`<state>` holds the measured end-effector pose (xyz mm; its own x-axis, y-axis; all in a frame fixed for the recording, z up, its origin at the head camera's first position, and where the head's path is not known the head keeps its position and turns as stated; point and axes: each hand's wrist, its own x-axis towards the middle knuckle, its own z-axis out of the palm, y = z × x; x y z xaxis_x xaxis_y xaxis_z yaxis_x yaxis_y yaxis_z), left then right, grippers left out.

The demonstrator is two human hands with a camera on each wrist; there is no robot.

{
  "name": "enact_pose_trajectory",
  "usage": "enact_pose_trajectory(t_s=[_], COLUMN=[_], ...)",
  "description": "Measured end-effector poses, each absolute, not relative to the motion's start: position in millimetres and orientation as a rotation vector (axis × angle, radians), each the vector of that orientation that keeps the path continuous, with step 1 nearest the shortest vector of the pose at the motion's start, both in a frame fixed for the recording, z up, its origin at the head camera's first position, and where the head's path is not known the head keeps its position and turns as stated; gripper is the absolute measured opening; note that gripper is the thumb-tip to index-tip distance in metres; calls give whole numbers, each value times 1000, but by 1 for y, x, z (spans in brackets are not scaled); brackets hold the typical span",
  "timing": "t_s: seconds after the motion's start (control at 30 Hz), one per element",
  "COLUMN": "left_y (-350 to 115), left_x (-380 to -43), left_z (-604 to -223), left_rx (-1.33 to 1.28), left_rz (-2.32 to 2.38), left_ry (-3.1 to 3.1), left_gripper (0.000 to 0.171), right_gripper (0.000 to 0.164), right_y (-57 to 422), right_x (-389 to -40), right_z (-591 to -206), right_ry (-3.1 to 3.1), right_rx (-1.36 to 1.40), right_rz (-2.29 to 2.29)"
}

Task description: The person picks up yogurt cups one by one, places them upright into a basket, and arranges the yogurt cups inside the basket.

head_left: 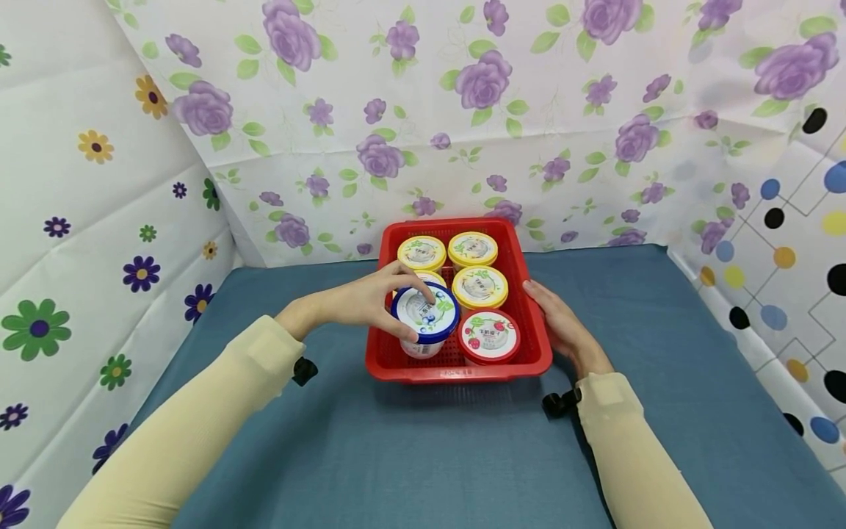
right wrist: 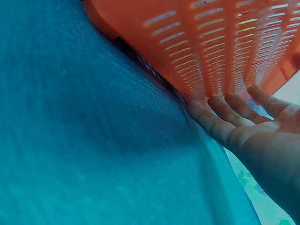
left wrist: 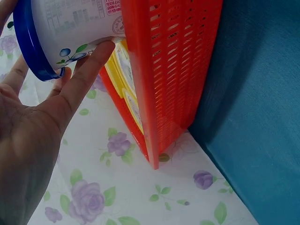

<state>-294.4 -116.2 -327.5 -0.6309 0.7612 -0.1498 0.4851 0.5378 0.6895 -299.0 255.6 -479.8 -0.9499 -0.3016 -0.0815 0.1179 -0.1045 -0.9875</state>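
Observation:
In the head view my left hand (head_left: 371, 300) grips a blue-lidded plastic tub (head_left: 423, 312) over the front left of a red basket (head_left: 456, 373). The left wrist view shows the fingers spread around this white tub (left wrist: 77, 21), above the basket's rim. A red-lidded tub (head_left: 489, 336) stands in the basket at the front right. Behind it are several yellow-lidded tubs (head_left: 480, 286), one partly hidden by my left hand. My right hand (head_left: 562, 323) rests against the basket's right side. In the right wrist view its straight fingers (right wrist: 211, 119) touch the slotted wall low down.
The basket stands on a blue cloth-covered table (head_left: 463, 455), close to the back edge. A white sheet with purple flowers (head_left: 380, 156) hangs behind it. Patterned sheets also rise at the left and right sides. A dark strap-like band (head_left: 562, 404) hangs by my right wrist.

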Motion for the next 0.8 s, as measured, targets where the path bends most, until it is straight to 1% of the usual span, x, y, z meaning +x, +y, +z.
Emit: enact_pose_trajectory(t_s=[0.8], left_y=[-108], left_x=[-296], left_z=[-345], left_rx=[966], left_rz=[741], left_ry=[2315], left_gripper=[54], right_gripper=[68], right_y=[255], right_x=[-299], right_z=[-479], right_ry=[1902], right_rx=[-212], right_rz=[-2131])
